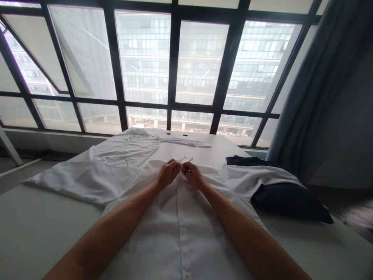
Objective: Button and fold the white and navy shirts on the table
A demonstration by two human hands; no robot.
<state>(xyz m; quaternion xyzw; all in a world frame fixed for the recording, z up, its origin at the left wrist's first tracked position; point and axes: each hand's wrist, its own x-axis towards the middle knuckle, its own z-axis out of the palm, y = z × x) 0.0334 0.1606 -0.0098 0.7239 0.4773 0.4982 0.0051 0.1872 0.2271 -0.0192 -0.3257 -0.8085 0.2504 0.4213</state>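
A white button-up shirt [157,229] lies front up on the table, its collar [186,159] toward the window and its sleeves spread to both sides. At the top of the button placket, just below the collar, my left hand [169,171] and my right hand [192,174] meet. Both hands are closed, with fingertips pinching the shirt's fabric near the neck. Whether a button is between the fingers is hidden. Lower down, the placket [181,221] runs straight toward me with small buttons along it.
Another crumpled white garment [125,146] lies at the table's far left. Dark navy cloth [291,202] sits at the right, partly under the shirt's sleeve. The white table [43,221] reaches toward a large window; a grey-blue curtain [314,89] hangs at right.
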